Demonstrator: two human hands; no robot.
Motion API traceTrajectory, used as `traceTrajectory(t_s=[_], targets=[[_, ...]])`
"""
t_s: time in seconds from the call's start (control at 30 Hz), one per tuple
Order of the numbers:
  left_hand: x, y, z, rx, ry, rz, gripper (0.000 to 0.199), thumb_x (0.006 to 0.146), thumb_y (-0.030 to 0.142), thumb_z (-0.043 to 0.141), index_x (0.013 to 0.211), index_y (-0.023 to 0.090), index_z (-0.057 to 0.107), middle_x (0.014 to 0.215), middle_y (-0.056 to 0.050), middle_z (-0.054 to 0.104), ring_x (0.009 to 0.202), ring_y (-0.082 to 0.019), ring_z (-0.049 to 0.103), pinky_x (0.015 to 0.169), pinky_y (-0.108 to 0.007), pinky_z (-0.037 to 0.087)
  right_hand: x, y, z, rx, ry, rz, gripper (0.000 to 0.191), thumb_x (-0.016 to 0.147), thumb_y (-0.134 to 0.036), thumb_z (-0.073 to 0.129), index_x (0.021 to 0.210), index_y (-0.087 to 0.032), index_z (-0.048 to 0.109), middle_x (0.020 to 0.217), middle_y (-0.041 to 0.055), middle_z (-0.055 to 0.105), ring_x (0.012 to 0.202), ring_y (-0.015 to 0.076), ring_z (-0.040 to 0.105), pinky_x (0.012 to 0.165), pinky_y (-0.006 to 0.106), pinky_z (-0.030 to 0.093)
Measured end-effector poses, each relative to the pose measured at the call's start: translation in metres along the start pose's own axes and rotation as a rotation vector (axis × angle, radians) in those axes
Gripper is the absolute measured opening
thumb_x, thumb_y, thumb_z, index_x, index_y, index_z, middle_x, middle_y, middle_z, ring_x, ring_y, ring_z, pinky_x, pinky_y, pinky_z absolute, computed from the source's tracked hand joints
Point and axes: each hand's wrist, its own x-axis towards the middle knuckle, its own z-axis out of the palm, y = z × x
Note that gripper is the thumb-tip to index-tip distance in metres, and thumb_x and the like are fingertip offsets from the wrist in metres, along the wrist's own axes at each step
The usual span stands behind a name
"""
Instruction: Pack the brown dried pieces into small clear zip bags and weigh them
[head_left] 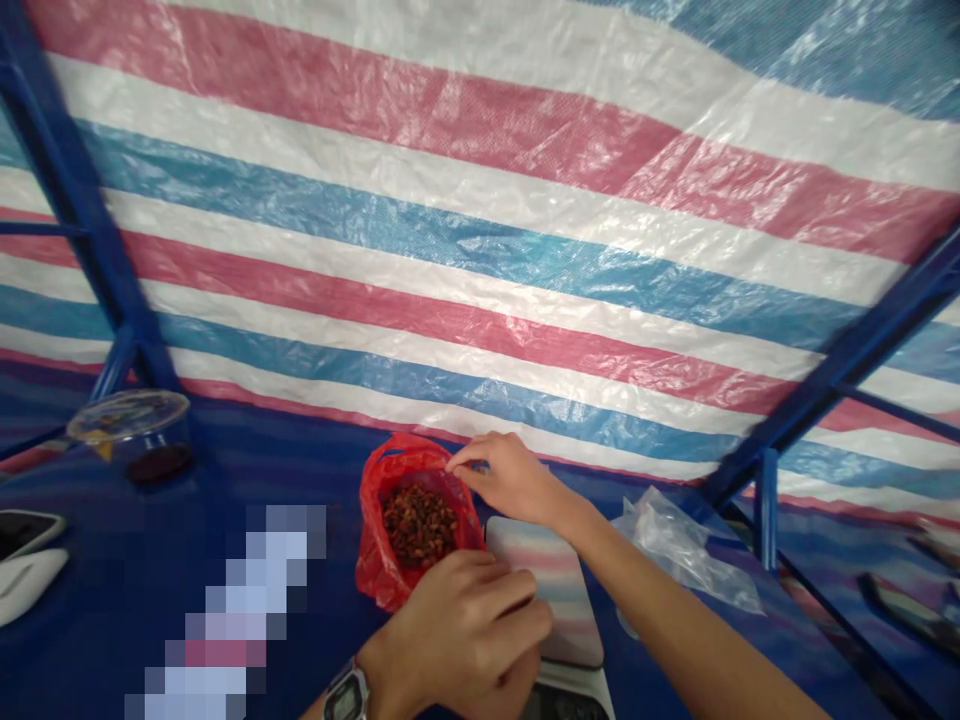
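Observation:
An open red plastic bag (367,560) stands on the blue table, holding many small brown dried pieces (420,525). My right hand (510,475) pinches the bag's rim at its upper right side. My left hand (465,625), with a watch on the wrist, is closed just below the bag, over the edge of a scale (551,590); what its fingers hold, if anything, is hidden. The scale has a flat shiny plate and lies right of the bag, partly under my arms.
A clear round container (135,430) with dark contents stands at the far left, near a phone (26,530) and a white device (30,583). A crumpled clear bag (682,550) lies to the right. Blue metal bars and a striped sheet (480,250) rise behind.

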Motion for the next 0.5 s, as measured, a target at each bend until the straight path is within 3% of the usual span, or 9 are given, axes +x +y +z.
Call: traceTrajectory(t_s=[0.13, 0.23, 0.33, 0.5], targets=[[0.0, 0.002, -0.001, -0.072, 0.006, -0.034, 0.015, 0.073, 0.008, 0.05, 0.068, 0.021, 0.052, 0.061, 0.002, 0.052, 0.048, -0.013, 0.043, 0.047, -0.032, 0.031, -0.009, 0.063, -0.02, -0.16, -0.075, 0.218, 0.019, 0.09, -0.022, 0.066, 0.098, -0.024, 0.084, 0.099, 0.0058, 0.082, 0.089, 0.0248, 0.074, 0.081, 0.033, 0.051], [-0.001, 0.003, -0.003, -0.185, 0.048, -0.148, 0.017, 0.074, 0.005, 0.049, 0.075, 0.021, 0.057, 0.061, 0.003, 0.056, 0.051, -0.012, 0.05, 0.052, -0.03, 0.035, -0.022, 0.094, -0.024, -0.209, -0.122, 0.261, 0.021, 0.081, -0.026, 0.077, 0.1, -0.019, 0.083, 0.107, 0.0117, 0.08, 0.101, 0.0311, 0.072, 0.088, 0.037, 0.051], [-0.002, -0.001, -0.004, -0.29, 0.1, -0.258, 0.021, 0.079, 0.004, 0.048, 0.081, 0.021, 0.06, 0.065, 0.003, 0.06, 0.054, -0.011, 0.055, 0.057, -0.028, 0.038, -0.033, 0.103, -0.017, -0.217, -0.145, 0.281, 0.037, 0.075, -0.024, 0.081, 0.112, -0.021, 0.08, 0.114, 0.0103, 0.079, 0.102, 0.0288, 0.072, 0.088, 0.035, 0.053], [0.001, -0.017, -0.005, -0.377, 0.17, -0.451, 0.023, 0.089, 0.006, 0.046, 0.083, 0.022, 0.063, 0.071, 0.002, 0.062, 0.058, -0.011, 0.056, 0.057, -0.025, 0.042, -0.043, 0.085, -0.025, -0.227, -0.096, 0.314, 0.028, 0.086, -0.019, 0.068, 0.111, -0.022, 0.078, 0.103, 0.0079, 0.08, 0.086, 0.0242, 0.073, 0.08, 0.034, 0.055]])
